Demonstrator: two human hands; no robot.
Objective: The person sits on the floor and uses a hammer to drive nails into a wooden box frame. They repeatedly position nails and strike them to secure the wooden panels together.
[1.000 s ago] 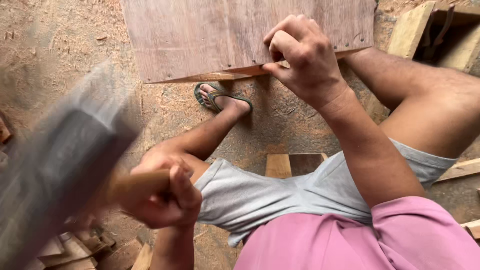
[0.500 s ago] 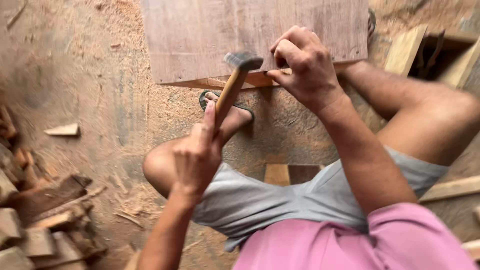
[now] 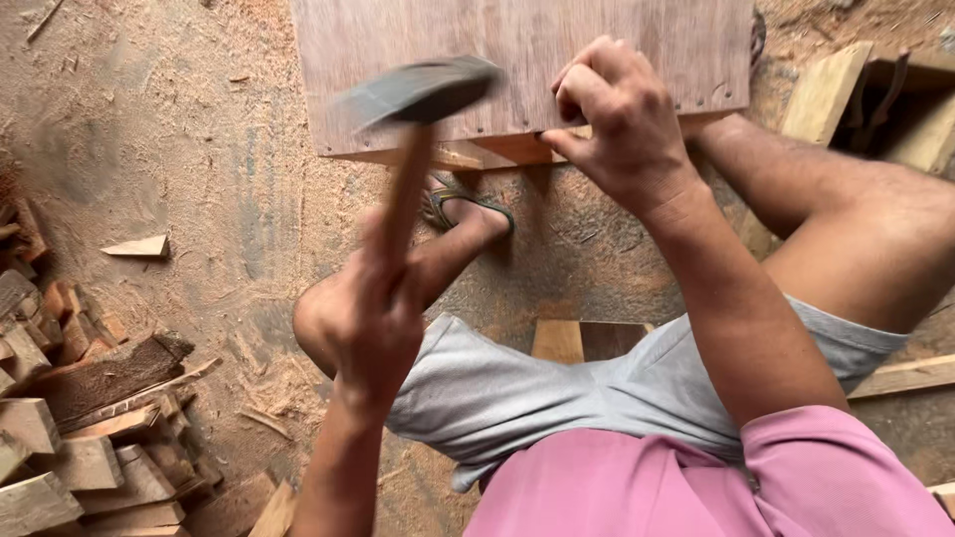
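My left hand (image 3: 373, 323) grips the wooden handle of a hammer (image 3: 418, 94), whose blurred metal head hangs over the near edge of a brown plywood board (image 3: 497, 50). My right hand (image 3: 612, 119) rests on that same edge to the right of the hammer head, fingers pinched together as if on a small nail, which I cannot make out. A row of small nail heads runs along the board's near edge. I sit low, knees apart, with my sandalled foot (image 3: 468, 209) just below the board.
Sawdust covers the floor (image 3: 199, 179). A heap of wood offcuts (image 3: 80, 428) lies at the lower left, with one loose wedge (image 3: 139, 246) beyond it. Wooden frame pieces (image 3: 846, 89) stand at the upper right, and a plank (image 3: 900, 376) lies beside my right leg.
The hammer swung from low at the left up to the board's edge, then drew back a little to the left. My right hand stayed pinched at the edge.
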